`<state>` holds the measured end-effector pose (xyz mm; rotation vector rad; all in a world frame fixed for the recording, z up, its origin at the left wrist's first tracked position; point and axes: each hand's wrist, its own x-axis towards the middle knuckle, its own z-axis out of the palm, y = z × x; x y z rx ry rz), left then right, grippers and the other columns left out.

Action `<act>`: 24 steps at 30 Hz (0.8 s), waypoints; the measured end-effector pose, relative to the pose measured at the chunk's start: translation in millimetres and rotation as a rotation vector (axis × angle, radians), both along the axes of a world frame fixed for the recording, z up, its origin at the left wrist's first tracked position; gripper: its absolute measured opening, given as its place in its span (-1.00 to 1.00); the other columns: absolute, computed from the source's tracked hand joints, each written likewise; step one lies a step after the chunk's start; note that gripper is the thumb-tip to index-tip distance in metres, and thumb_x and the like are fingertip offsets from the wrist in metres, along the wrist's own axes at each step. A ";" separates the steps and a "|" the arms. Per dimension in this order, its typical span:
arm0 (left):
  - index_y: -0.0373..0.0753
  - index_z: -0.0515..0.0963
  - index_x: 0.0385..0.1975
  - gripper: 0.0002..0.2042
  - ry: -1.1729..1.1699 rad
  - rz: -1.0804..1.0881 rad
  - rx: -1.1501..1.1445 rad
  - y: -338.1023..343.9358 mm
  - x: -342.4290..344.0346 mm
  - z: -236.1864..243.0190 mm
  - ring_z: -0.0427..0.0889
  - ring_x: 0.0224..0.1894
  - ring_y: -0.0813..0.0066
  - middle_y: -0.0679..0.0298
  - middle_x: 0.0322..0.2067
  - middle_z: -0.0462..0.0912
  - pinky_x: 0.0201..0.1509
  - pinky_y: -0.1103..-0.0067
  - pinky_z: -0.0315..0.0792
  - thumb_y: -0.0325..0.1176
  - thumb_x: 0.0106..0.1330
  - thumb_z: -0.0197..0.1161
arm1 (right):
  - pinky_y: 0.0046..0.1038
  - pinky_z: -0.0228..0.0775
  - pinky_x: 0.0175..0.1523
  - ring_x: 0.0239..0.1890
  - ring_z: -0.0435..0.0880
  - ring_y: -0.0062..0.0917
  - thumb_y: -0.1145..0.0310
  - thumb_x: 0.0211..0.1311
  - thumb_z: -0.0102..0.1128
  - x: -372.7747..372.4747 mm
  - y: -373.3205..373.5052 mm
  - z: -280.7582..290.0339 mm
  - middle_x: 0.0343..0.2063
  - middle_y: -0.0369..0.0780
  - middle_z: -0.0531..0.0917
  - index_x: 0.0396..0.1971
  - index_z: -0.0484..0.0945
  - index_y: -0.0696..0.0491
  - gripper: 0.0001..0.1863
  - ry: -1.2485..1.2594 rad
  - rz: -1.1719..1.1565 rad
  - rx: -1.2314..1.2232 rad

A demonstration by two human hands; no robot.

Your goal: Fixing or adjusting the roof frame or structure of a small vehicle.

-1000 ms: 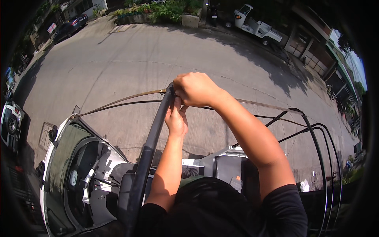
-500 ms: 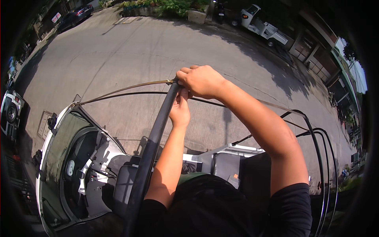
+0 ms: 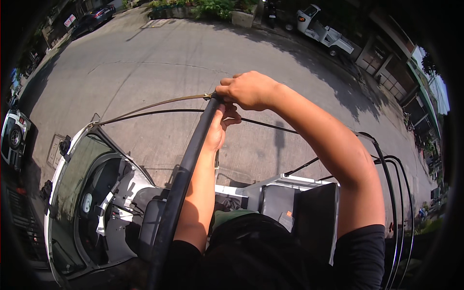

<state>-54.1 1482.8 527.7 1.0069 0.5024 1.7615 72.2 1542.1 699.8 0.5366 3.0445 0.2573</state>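
A long black bar [image 3: 186, 166] slants up from the lower edge in front of me, and a brown strap or rod [image 3: 159, 104] meets its far end at a small metal fitting [image 3: 208, 96]. My right hand [image 3: 250, 91] reaches over from the right, its fingers bent and closed at the bar's far end. Just below it, my left hand [image 3: 217, 133] lies along the bar's right side, thumb close to the bar and fingers loosely bent away from it. Part of the left fingertips is hidden under the right hand.
Beneath me is an open-framed white vehicle with a windshield [image 3: 72, 193], a grey seat [image 3: 278, 205] and a dark panel [image 3: 316, 217]. Thin black frame rods [image 3: 394, 193] curve up at the right. Beyond lies a concrete road [image 3: 159, 53] with a parked white three-wheeler [image 3: 321, 31].
My left fingers have come away from beneath the right hand and now stick out to the right. The right hand has risen slightly, and the right elbow has shifted outward.
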 end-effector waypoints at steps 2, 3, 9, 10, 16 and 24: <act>-0.25 0.51 0.02 -0.71 -0.018 -0.042 0.009 2.0 -0.3 0.6 0.68 -0.19 0.46 0.26 -0.21 0.65 -0.15 0.46 0.66 -0.19 0.54 0.04 | -0.20 0.55 0.01 -0.04 0.66 -0.21 0.28 0.28 0.13 0.0 -0.3 -1.4 -0.11 -0.23 0.61 0.01 0.52 -0.05 -0.70 -0.017 0.005 0.032; -0.27 0.51 0.02 -0.73 -0.006 0.026 0.018 2.1 0.6 0.8 0.69 -0.20 0.45 0.25 -0.21 0.66 -0.14 0.47 0.66 -0.22 0.54 0.06 | -0.20 0.55 0.01 -0.04 0.66 -0.21 0.28 0.28 0.13 0.0 -0.6 -2.3 -0.11 -0.23 0.61 0.01 0.52 -0.05 -0.70 -0.014 -0.004 0.051; -0.37 0.54 -0.01 -0.78 0.057 0.374 -0.010 -3.0 21.1 3.8 0.72 -0.29 0.45 0.20 -0.25 0.70 -0.16 0.50 0.66 -0.37 0.51 0.11 | -0.19 0.55 -0.03 -0.07 0.62 -0.23 0.36 0.22 0.13 -2.4 -0.8 -4.3 -0.15 -0.24 0.61 -0.06 0.50 0.00 -0.72 0.024 0.058 0.033; -0.40 0.55 -0.02 -0.79 0.092 0.492 -0.075 -4.4 25.5 5.1 0.72 -0.31 0.46 0.20 -0.26 0.71 -0.17 0.51 0.66 -0.41 0.50 0.12 | -0.20 0.55 -0.03 -0.08 0.62 -0.23 0.35 0.21 0.14 -3.2 -1.0 -4.3 -0.16 -0.24 0.61 -0.08 0.50 0.01 -0.73 0.013 0.059 0.032; -0.44 0.57 -0.09 -0.83 0.066 0.736 0.072 -4.9 48.9 19.4 0.67 -0.31 0.55 0.23 -0.30 0.70 -0.19 0.58 0.61 -0.47 0.47 0.15 | -0.21 0.54 -0.05 -0.10 0.63 -0.24 0.30 0.26 0.16 -11.2 -4.7 -0.7 -0.23 -0.24 0.63 -0.14 0.52 0.03 -0.78 -0.033 0.007 0.011; -0.37 0.58 -0.04 -0.77 0.303 0.488 -0.290 -31.8 15.0 -66.0 0.69 -0.30 0.54 0.25 -0.26 0.67 -0.20 0.62 0.58 -0.34 0.48 0.19 | -0.20 0.45 -0.20 -0.26 0.62 -0.17 0.33 0.41 0.05 59.3 -56.6 -55.7 -0.33 -0.13 0.59 -0.21 0.51 0.08 -0.86 0.848 -0.097 -0.125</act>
